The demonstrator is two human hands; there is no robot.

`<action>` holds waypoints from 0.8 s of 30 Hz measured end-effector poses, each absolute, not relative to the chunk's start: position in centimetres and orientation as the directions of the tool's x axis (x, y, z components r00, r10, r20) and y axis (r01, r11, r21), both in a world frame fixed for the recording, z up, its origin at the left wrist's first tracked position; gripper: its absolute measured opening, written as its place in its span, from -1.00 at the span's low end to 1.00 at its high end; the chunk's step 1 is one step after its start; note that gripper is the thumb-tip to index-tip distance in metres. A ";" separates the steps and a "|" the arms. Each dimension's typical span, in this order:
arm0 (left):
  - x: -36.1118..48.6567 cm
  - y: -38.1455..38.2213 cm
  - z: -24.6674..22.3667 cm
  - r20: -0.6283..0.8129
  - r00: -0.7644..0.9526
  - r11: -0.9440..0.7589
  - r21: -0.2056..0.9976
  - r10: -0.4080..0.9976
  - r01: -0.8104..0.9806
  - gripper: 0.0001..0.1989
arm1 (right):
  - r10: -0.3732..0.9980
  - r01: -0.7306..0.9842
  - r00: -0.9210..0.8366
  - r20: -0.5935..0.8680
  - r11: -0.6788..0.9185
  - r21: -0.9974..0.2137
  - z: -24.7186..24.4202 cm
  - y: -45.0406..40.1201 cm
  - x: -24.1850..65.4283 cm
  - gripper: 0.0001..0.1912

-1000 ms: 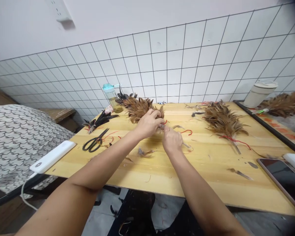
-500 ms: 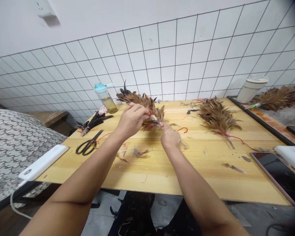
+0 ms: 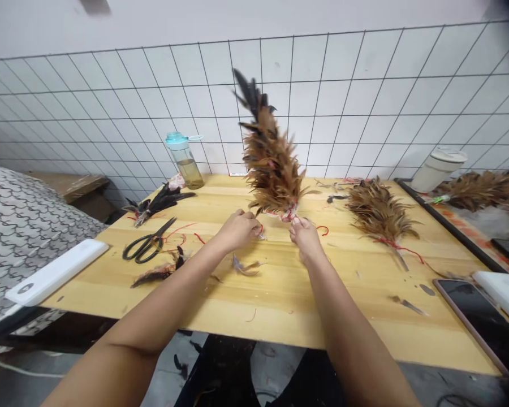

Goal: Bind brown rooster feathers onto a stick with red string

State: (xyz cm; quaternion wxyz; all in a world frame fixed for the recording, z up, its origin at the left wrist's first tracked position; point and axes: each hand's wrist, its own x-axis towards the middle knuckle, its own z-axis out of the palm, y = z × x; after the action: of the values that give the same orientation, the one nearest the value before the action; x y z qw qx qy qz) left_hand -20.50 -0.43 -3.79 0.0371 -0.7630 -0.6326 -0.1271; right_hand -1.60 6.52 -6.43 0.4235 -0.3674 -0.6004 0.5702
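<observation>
At the far left, a white power strip (image 3: 57,271) sits at the corner of the table (image 3: 275,305). If something tugs its cord (image 3: 17,370), it could slide off. Next come the black scissors (image 3: 148,243), lying open among bits of red thread (image 3: 180,229). A blade could catch a thread if one is pulled. Behind them are some black feathers (image 3: 163,202) and a bottle (image 3: 186,167) with a drink in it. The bottle could tip and spill if an elbow or the big duster bumps it. Loose feathers (image 3: 163,274) lie in front of the scissors, close to the left arm, which could brush them away.

The left hand (image 3: 240,230) has its fingers curled close together, and they seem to pinch a bit of red string (image 3: 261,229). If that pinch gets weak, the string could go slack and the wrap could come loose.

The duster (image 3: 275,164) is up over the middle of the table, feathers on top, leaning left. The right hand (image 3: 303,234) holds it tight by its low end. All the weight is above that hand, so a loose grip could let it flop over, and badly tied feathers could fall out.

To the right lies another duster (image 3: 379,212). Last is a phone (image 3: 475,319), near the table's edge. A bump from the right arm could knock it down.
</observation>
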 end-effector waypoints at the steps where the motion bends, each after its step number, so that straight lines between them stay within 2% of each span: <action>1: -20.5 -0.4 -3.9 0.292 0.148 -0.191 0.123 0.945 0.974 -0.82 | 0.913 -0.151 -0.407 0.018 -0.048 -0.987 -6.3 6.5 -1.4 -0.72; 3: -20.3 -0.3 -4.2 0.406 0.084 -0.189 0.224 0.910 0.956 -0.81 | 0.874 -0.301 -0.475 -0.105 -0.273 -0.914 -5.8 6.5 -1.2 -0.82; 4: -20.0 -0.2 -4.4 0.442 0.042 -0.200 0.316 0.896 0.928 -0.79 | 0.854 -0.343 -0.502 -0.135 -0.340 -0.876 -5.6 6.4 -1.1 -0.85; 7: -18.8 0.4 -5.5 0.448 -0.088 -0.256 0.649 0.890 0.717 -0.74 | 0.804 -0.397 -0.565 -0.188 -0.464 -0.792 -5.3 5.9 -1.2 -0.89; 8: -18.3 0.5 -5.9 0.437 -0.124 -0.272 0.732 0.891 0.625 -0.73 | 0.788 -0.401 -0.582 -0.202 -0.494 -0.772 -5.3 5.8 -1.4 -0.89; 10: -17.4 0.7 -6.3 0.436 -0.176 -0.306 0.817 0.883 0.489 -0.73 | 0.760 -0.409 -0.613 -0.217 -0.540 -0.735 -5.6 5.3 -1.9 -0.90; 12: -16.6 0.6 -6.5 0.456 -0.206 -0.331 0.831 0.866 0.447 -0.76 | 0.739 -0.430 -0.635 -0.225 -0.580 -0.692 -6.0 4.9 -2.5 -0.88; 17: -16.3 -0.2 -6.4 0.513 -0.227 -0.332 0.774 0.828 0.539 -0.90 | 0.673 -0.412 -0.681 -0.289 -0.678 -0.609 -6.9 3.7 -3.8 -0.82; 24: -16.7 -0.8 -6.8 0.668 -0.015 -0.501 0.573 0.744 0.649 -0.84 | 0.675 -0.370 -0.605 -0.422 -0.708 -0.601 -7.2 3.2 -5.3 -0.78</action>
State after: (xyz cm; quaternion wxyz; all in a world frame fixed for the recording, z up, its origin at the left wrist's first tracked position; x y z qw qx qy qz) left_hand -16.71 -0.80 -6.81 -0.0465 -0.7001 -0.4972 -0.5104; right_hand -5.33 3.15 -7.21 0.3021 -0.3256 -0.2338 0.8649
